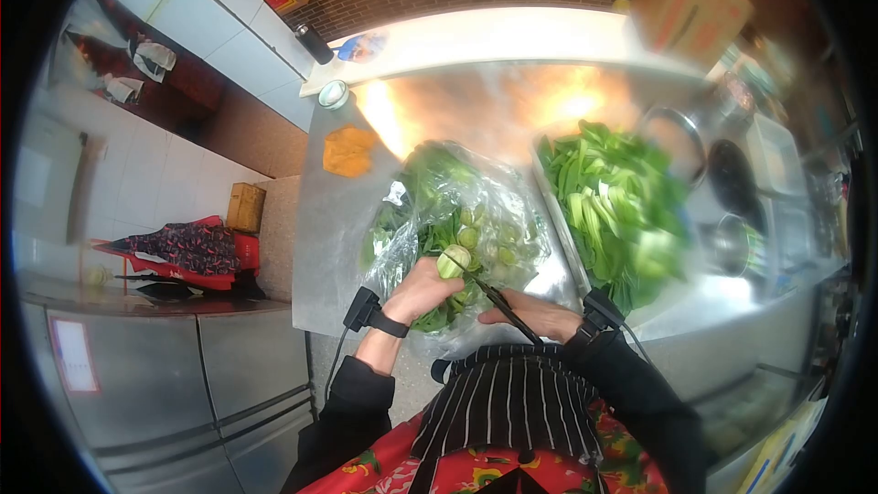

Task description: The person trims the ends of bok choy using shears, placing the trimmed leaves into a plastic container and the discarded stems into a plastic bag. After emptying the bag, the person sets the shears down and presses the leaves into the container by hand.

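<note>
My left hand [423,293] is closed around a head of bok choy [455,261], its pale cut base facing up. Gripped in my right hand [541,316] is a dark, narrow-bladed knife [506,308], its tip pointing at the bok choy's base and seeming to touch it. Under and beyond both hands lies a clear plastic bag [512,206] with several more heads of bok choy inside. To the right, a metal tray [560,220] is heaped with loose green leaves [608,206].
Everything rests on a steel table [315,256]. An orange cloth [348,151] and a small glass jar [334,94] occupy its far left. Bowls and a clear plastic container [776,155] crowd the right side. A cardboard box [688,5] stands on the back ledge.
</note>
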`<state>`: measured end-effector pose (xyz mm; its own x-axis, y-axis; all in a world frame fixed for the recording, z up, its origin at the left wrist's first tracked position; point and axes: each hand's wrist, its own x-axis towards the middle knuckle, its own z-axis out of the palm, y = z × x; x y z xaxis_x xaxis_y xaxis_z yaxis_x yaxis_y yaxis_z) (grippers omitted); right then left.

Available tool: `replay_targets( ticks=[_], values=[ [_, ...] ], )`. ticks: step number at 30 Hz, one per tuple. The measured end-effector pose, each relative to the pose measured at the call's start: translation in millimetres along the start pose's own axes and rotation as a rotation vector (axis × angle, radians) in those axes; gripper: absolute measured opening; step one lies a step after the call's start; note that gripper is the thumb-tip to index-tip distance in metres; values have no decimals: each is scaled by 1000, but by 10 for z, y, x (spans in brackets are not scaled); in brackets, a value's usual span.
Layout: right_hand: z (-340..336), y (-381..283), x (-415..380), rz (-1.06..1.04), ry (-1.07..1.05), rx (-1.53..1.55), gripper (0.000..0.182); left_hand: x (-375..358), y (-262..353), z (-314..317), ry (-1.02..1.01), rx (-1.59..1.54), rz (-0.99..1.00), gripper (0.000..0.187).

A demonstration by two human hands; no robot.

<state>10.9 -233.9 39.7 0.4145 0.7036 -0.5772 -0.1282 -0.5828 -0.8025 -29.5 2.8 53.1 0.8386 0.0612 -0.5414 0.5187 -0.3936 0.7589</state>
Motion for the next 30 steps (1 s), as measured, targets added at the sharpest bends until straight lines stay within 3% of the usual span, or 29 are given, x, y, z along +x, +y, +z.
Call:
replay_targets(
  ticks=[2, 4, 6, 13, 16, 17, 19, 21, 23, 27, 29, 30],
  values=[
    [25, 98, 63, -61, 25, 53, 66, 14, 2, 40, 38, 87, -7, 31],
    [2, 18, 65, 176, 5, -68, 58, 9, 35, 74, 72, 177, -15, 37],
    [28, -39, 30, 166, 43, -101, 55, 3, 93, 82, 128, 363, -91, 41],
    [140, 463, 243, 85, 193, -262, 46, 130, -103, 97, 147, 514, -75, 43],
    [161, 425, 90, 115, 230, -201, 45, 74, 143, 173, 153, 327, 101, 42],
    [113, 362, 19, 154, 133, -76, 45, 63, 313, 227, 149, 182, 197, 46],
    [232, 515, 57, 52, 195, -106, 46, 77, 673, 373, 121, 23, 302, 49],
    [326, 620, 104, 3, 256, -160, 45, 229, 1132, 584, 116, -289, 412, 35],
    [347, 614, 100, 42, 242, -130, 45, 455, 1584, 746, -43, -428, 458, 52],
    [404, 710, 40, 0, 287, -116, 49, 948, 1907, 1135, -57, -600, 481, 65],
    [350, 733, -21, 24, 319, -78, 50, 1027, 1812, 1220, 198, -446, 435, 76],
    [311, 706, -101, 18, 327, -60, 50, 1049, 1661, 1227, 209, -539, 531, 64]
  ],
)
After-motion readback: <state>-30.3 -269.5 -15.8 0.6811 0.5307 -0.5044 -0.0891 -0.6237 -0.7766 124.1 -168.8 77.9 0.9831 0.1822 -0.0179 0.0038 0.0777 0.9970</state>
